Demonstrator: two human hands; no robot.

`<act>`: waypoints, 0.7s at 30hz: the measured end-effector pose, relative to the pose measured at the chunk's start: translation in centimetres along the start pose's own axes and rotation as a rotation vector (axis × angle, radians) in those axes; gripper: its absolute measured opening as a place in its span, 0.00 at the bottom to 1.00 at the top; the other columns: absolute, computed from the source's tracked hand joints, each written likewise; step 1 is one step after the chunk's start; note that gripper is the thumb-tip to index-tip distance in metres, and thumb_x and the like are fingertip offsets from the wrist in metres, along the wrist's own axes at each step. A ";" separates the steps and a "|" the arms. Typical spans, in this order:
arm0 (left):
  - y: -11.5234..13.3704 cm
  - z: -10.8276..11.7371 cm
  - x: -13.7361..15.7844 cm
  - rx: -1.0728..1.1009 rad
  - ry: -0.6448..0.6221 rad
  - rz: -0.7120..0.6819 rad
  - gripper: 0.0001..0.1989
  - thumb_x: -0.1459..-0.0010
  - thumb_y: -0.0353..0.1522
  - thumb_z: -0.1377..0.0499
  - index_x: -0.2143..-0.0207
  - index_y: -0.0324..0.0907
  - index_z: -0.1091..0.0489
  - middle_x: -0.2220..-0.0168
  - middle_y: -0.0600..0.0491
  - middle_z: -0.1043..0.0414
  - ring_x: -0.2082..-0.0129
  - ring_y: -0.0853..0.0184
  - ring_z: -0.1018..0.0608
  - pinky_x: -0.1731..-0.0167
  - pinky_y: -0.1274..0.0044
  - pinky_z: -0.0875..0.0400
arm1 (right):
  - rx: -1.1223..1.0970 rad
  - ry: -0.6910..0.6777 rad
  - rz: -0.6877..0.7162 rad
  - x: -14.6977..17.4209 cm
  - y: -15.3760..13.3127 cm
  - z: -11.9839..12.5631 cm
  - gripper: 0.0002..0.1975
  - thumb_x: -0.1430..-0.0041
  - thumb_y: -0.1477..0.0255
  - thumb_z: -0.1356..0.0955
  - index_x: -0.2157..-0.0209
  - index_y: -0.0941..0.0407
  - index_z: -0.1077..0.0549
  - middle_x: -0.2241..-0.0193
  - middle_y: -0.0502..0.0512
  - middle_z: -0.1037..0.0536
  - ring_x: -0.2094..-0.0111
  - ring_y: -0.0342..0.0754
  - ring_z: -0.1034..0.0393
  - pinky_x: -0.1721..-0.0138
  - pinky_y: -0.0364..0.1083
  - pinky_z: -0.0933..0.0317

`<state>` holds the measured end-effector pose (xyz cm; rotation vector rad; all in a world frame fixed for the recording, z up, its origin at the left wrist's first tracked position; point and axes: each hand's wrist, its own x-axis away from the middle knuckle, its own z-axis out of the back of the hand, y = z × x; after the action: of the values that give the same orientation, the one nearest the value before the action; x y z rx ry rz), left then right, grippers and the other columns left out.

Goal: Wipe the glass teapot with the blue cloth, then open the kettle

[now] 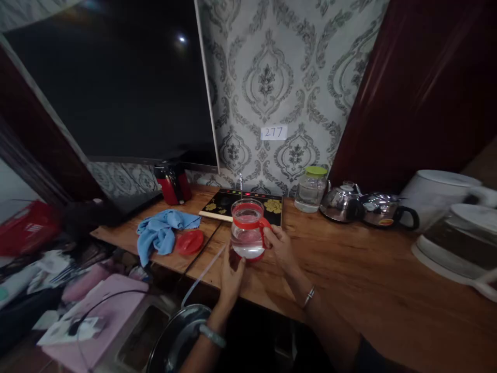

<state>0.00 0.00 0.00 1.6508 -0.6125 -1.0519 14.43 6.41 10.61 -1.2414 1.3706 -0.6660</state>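
Glass pot [247,234]: near surface [349,280] front edge; right hand [280,247] grips handle, left hand [232,273] cups side, steadying. Lid [190,242] off, beside cloth [163,231].

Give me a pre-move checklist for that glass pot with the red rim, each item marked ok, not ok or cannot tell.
1. Right hand grips the red handle: ok.
2. Left hand steadies the glass pot low on its side: ok.
3. Pot upright: ok.
4. Water inside sits well below the rim: ok.
5. Red lid on the pot: not ok, it lies beside the blue cloth.
6. Pot base resting on the wooden counter: cannot tell.
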 end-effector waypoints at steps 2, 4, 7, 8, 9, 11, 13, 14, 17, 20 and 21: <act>0.5 0.0 0.1 -0.001 -0.006 0.015 0.38 0.44 0.47 0.36 0.35 0.44 0.41 0.39 0.39 0.32 0.41 0.54 0.25 0.40 0.60 0.31 | -0.016 0.009 -0.005 0.7 -0.3 -0.1 0.25 0.47 0.48 0.29 0.80 0.53 0.36 0.83 0.45 0.38 0.79 0.41 0.46 0.77 0.42 0.48; 0.8 -0.1 0.1 0.004 -0.016 0.025 0.38 0.44 0.47 0.36 0.35 0.43 0.41 0.38 0.38 0.33 0.40 0.54 0.27 0.39 0.60 0.33 | -0.022 0.017 -0.022 1.2 -0.6 -0.2 0.25 0.47 0.48 0.29 0.80 0.53 0.35 0.83 0.45 0.38 0.79 0.42 0.46 0.78 0.42 0.48; 1.0 -0.3 0.1 0.007 -0.034 0.004 0.40 0.44 0.47 0.36 0.34 0.43 0.43 0.35 0.37 0.36 0.37 0.54 0.29 0.37 0.60 0.35 | -0.020 0.023 -0.049 1.7 -1.0 0.0 0.24 0.48 0.49 0.28 0.79 0.53 0.34 0.83 0.44 0.39 0.79 0.42 0.47 0.77 0.42 0.47; 1.0 -0.5 0.1 -0.001 -0.040 -0.009 0.40 0.44 0.46 0.36 0.34 0.43 0.44 0.35 0.37 0.37 0.36 0.54 0.30 0.37 0.59 0.35 | -0.017 0.020 -0.053 1.7 -1.1 0.1 0.23 0.47 0.49 0.28 0.79 0.53 0.34 0.83 0.44 0.39 0.79 0.42 0.46 0.77 0.43 0.47; 0.9 -0.6 0.1 -0.011 -0.045 -0.024 0.40 0.44 0.46 0.36 0.34 0.43 0.45 0.34 0.37 0.38 0.36 0.54 0.31 0.37 0.59 0.36 | -0.015 0.017 -0.056 1.8 -1.2 0.1 0.23 0.47 0.50 0.28 0.78 0.53 0.34 0.83 0.44 0.38 0.79 0.42 0.46 0.76 0.43 0.46; 0.8 -0.7 0.1 -0.020 -0.046 -0.041 0.41 0.44 0.46 0.36 0.33 0.43 0.45 0.33 0.38 0.39 0.35 0.54 0.32 0.36 0.59 0.37 | -0.013 0.021 -0.059 1.8 -1.3 0.3 0.23 0.46 0.50 0.28 0.78 0.53 0.34 0.82 0.44 0.39 0.79 0.41 0.46 0.76 0.43 0.46; 0.8 -0.7 0.2 -0.026 -0.051 -0.039 0.41 0.44 0.46 0.36 0.33 0.42 0.46 0.33 0.37 0.41 0.35 0.54 0.32 0.35 0.59 0.38 | -0.011 0.027 -0.060 1.9 -1.4 0.3 0.24 0.46 0.50 0.28 0.79 0.54 0.35 0.83 0.44 0.39 0.79 0.41 0.46 0.76 0.42 0.47; 0.9 -0.7 0.2 -0.035 -0.061 -0.031 0.42 0.44 0.46 0.36 0.32 0.42 0.47 0.32 0.37 0.41 0.35 0.54 0.32 0.35 0.59 0.38 | -0.009 0.027 -0.058 1.9 -1.4 0.4 0.24 0.46 0.50 0.28 0.79 0.54 0.35 0.83 0.44 0.39 0.79 0.41 0.46 0.75 0.42 0.47; 1.1 -0.6 0.2 -0.073 -0.092 -0.020 0.44 0.44 0.45 0.35 0.31 0.42 0.48 0.32 0.38 0.41 0.34 0.53 0.33 0.35 0.60 0.37 | 0.002 -0.002 -0.049 1.9 -1.6 0.4 0.24 0.45 0.50 0.29 0.79 0.53 0.36 0.83 0.45 0.38 0.79 0.42 0.45 0.75 0.43 0.46; 1.0 -0.5 0.2 -0.087 -0.104 -0.046 0.44 0.43 0.44 0.36 0.30 0.43 0.49 0.32 0.39 0.41 0.34 0.54 0.33 0.36 0.60 0.36 | 0.019 -0.026 -0.044 1.9 -1.9 0.5 0.24 0.44 0.51 0.29 0.80 0.53 0.36 0.82 0.45 0.38 0.79 0.42 0.45 0.75 0.43 0.46; 0.9 -0.5 0.2 -0.088 -0.105 -0.060 0.44 0.43 0.44 0.36 0.30 0.43 0.50 0.32 0.39 0.41 0.34 0.53 0.33 0.36 0.60 0.36 | 0.023 -0.030 -0.046 1.8 -2.0 0.5 0.24 0.44 0.51 0.29 0.80 0.53 0.36 0.82 0.45 0.38 0.79 0.42 0.45 0.75 0.43 0.45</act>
<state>0.58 -0.20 0.82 1.5530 -0.5799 -1.1986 15.79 4.25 11.72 -1.2627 1.3096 -0.6901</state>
